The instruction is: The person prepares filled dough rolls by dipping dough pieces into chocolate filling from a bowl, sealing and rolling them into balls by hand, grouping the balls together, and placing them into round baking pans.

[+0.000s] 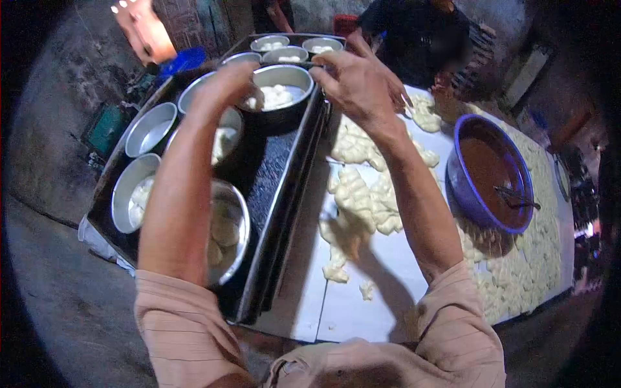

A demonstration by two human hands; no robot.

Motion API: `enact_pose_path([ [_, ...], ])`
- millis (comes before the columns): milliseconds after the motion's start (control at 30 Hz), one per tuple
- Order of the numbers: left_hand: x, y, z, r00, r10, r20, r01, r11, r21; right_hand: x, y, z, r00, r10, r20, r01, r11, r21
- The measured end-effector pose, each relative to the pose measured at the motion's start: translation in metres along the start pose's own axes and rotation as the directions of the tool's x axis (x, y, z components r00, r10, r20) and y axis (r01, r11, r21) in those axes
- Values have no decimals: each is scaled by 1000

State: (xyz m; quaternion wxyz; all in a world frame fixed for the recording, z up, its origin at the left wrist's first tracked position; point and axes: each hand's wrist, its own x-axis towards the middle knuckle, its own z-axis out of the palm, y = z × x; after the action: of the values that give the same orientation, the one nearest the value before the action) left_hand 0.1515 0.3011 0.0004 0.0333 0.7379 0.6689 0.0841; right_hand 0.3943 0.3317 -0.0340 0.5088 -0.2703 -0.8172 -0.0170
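Observation:
Ahead of me is a round metal cake pan [301,83] with pale dough pieces [277,97] inside, over the black tray [259,187]. My left hand [231,84] is closed at its left rim, the fingertips partly hidden. At the opposite rim, my right hand [354,84] grips with thumb and fingers. Around them on the tray stand several similar pans, such as an oval-looking one [151,131] on the left. A larger silver pan [240,226] holding flat dough rounds [223,233] sits close to me, partly behind my left forearm.
Soft dough lumps [362,200] spread over the white tabletop [352,310] at right. A purple basin [457,174] contains brown paste [485,161] and a dark utensil [514,197]. Across the table, a co-worker in dark clothing [420,39] reaches toward the dough. Small dough pieces [530,271] cover the right side.

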Motion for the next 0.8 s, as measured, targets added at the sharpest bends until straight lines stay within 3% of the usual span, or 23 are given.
enact_pose_path([
  [67, -5, -12, -26, 944, 301, -133, -216, 872, 440, -30, 0, -53, 955, 258, 146, -279, 948, 150],
  [100, -24, 14, -43, 986, 101, -135, -67, 968, 240, -58, 7, -73, 923, 326, 205, -356, 926, 128],
  [133, -33, 1, -55, 973, 191, -127, -171, 973, 152, -87, 9, -93, 888, 382, 256, -420, 900, 114],
  [200, -86, 22, -83, 993, 44, -114, -51, 997, -63, -158, 16, -116, 674, 561, 480, -697, 699, 161],
  [267, -152, 83, -89, 980, 47, -194, -82, 980, -180, -239, 20, -123, 493, 611, 620, -805, 591, 58],
  [333, -234, 154, -80, 975, 85, -206, -123, 977, -177, -281, -20, -129, 450, 606, 656, -791, 611, -21],
  [400, -277, 194, -60, 979, 204, -16, -203, 960, -192, -295, -54, -129, 379, 513, 770, -826, 562, 32],
  [467, -298, 220, -35, 947, 280, 160, -219, 922, -318, -324, -84, -110, 554, 469, 688, -716, 690, 106],
  [533, -314, 222, 31, 984, 101, 148, -4, 840, -542, -324, -106, -94, 648, 365, 668, -563, 821, 98],
  [600, -307, 225, 86, 931, -226, 287, 360, 706, -610, -333, -107, -75, 654, 347, 673, -513, 856, 57],
  [667, -301, 212, 151, 962, -248, 114, 272, 828, -490, -337, -101, -62, 666, 308, 679, -477, 876, 70],
  [733, -292, 198, 212, 972, -234, -16, 185, 808, -559, -330, -93, -70, 719, 309, 622, -527, 826, 199],
  [800, -284, 197, 248, 969, -243, 37, 218, 781, -586, -312, -84, -89, 382, 456, 804, -856, 503, 122],
])
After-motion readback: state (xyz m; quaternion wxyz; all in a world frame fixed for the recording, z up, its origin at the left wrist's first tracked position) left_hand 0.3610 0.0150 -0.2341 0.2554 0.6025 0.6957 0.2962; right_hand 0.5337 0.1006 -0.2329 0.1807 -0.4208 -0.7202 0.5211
